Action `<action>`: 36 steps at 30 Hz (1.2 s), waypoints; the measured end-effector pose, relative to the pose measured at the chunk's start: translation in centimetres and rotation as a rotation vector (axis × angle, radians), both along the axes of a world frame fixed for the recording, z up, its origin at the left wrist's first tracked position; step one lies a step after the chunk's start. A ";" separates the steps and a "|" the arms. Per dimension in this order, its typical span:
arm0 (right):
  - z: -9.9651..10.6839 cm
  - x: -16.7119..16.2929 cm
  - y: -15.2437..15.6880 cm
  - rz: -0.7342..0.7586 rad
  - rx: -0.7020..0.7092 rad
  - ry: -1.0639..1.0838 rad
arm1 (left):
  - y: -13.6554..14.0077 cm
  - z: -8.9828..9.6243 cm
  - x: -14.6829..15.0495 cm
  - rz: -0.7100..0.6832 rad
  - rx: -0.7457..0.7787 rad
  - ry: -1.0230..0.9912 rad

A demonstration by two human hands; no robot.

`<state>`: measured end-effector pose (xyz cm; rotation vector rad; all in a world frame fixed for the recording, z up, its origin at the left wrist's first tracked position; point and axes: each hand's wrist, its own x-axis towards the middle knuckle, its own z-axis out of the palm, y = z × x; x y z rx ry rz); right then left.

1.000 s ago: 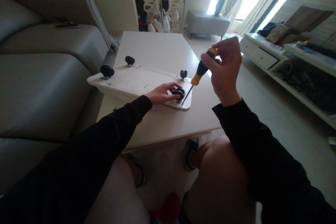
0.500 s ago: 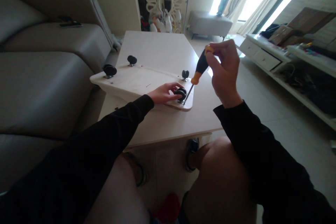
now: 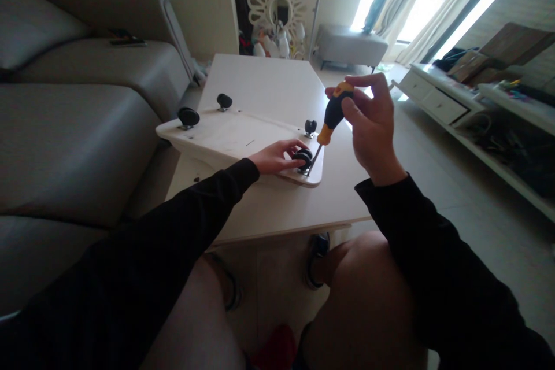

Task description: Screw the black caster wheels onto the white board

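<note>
A white board (image 3: pixel 255 137) with black caster wheels lies on the pale table. My left hand (image 3: pixel 281 157) has its fingers closed around the near right caster (image 3: pixel 303 157). In my right hand (image 3: pixel 368 118) is a black and yellow screwdriver (image 3: pixel 333 113), tilted, its shaft running down to the plate beside that caster. The tip meets the plate's edge; the screw there is too small to make out. Another caster (image 3: pixel 310 127) stands just behind, and two more casters, the left one (image 3: pixel 188 117) and the far one (image 3: pixel 224 101), are at the board's left end.
The white table (image 3: pixel 264 78) stretches away in front of my knees. A grey sofa (image 3: pixel 78 144) runs along the left. On the right is a low white cabinet (image 3: pixel 437 98) with cardboard boxes (image 3: pixel 515 46). A grey bench (image 3: pixel 351 46) stands by the window.
My right hand's fingers have shifted round the screwdriver handle, with the index finger now stretched across its top. The left hand stays on the caster. The whole view has shifted slightly.
</note>
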<state>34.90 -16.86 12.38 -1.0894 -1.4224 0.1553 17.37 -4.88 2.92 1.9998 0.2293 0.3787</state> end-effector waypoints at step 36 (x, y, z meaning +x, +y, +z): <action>-1.1 1.6 0.5 0.005 -0.001 0.014 | 0.0 0.1 0.1 -0.006 0.010 0.004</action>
